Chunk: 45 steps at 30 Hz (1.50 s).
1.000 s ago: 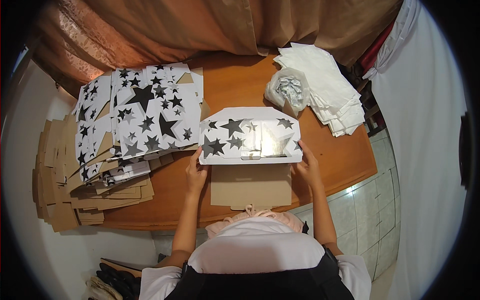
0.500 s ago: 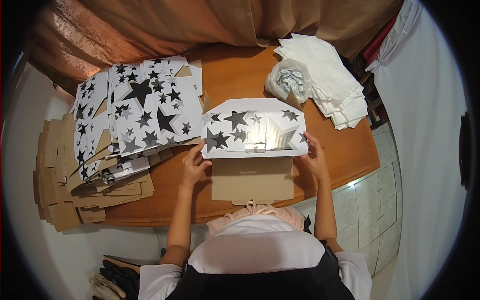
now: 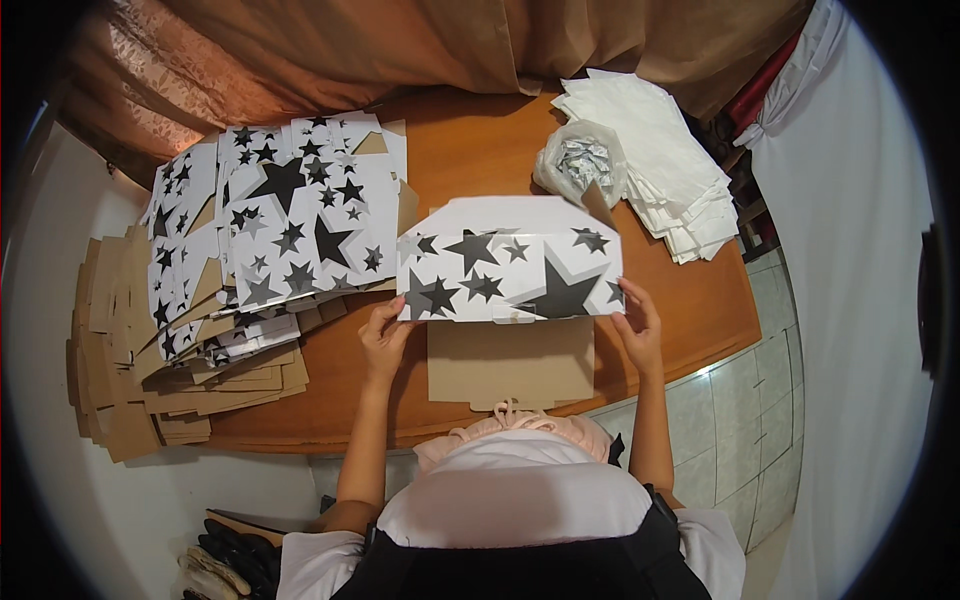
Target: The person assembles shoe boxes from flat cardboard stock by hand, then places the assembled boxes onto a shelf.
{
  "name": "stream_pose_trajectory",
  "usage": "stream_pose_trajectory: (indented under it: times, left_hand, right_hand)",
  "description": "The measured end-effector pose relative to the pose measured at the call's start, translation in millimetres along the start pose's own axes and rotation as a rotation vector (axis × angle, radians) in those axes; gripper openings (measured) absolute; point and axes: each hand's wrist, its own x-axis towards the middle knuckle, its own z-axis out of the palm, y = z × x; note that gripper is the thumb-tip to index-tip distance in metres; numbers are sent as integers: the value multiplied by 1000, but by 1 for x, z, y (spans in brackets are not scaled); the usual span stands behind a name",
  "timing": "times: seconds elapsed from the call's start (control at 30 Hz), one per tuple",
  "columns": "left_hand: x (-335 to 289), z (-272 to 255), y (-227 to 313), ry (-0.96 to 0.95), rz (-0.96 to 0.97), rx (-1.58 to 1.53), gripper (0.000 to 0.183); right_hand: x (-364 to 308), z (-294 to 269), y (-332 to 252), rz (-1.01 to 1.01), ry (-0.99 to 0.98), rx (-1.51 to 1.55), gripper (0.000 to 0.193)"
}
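Between my two hands is a white cardboard box (image 3: 500, 270) printed with black and grey stars, partly folded, its brown inner flap (image 3: 512, 362) lying toward me over the table. My left hand (image 3: 384, 335) grips its left near corner, thumb and fingers closed on the edge. At the opposite near corner, my right hand (image 3: 638, 322) pinches the board the same way. The star-printed panel is tilted up toward me. A brown side flap (image 3: 598, 204) sticks out at its far right. The box's underside is hidden.
Star-printed flat boxes (image 3: 300, 215) are piled at the left of the wooden table (image 3: 460, 140), over brown cardboard sheets (image 3: 110, 330). At the back right lie a clear plastic bag of small packets (image 3: 580, 160) and a stack of white sheets (image 3: 660, 150). Brown curtains (image 3: 420, 50) hang behind.
The star panel has tipped up more toward me and looks taller, and the glare on it is gone. Both hands have moved slightly with it, still gripping the corners.
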Motion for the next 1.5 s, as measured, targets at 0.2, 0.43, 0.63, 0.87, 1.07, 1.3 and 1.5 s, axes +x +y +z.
stream_pose_trajectory:
  times: [0.2,0.43,0.63,0.87,1.07,1.3,1.5]
  left_hand:
    - [10,15,20,2,233,105,25]
    - [3,20,-14,10,49,83,22]
    - [-17,18,-15,21,-5,35,24]
    - [-20,27,-9,-201,-2,454,28]
    - [-33,35,-21,-73,42,484,32]
    - [-14,35,-7,-64,-479,492,56]
    - [-10,32,-24,103,-574,435,66]
  right_hand:
    - [4,3,-9,-146,67,33,66]
    - [-1,7,40,-126,48,166,68]
    - [-14,-1,42,-36,31,126,63]
    - [-23,-12,71,99,108,-213,59]
    - [-16,-1,66,146,75,-98,59]
    - [-2,2,39,181,160,-129,53]
    - [6,1,23,384,191,-577,46]
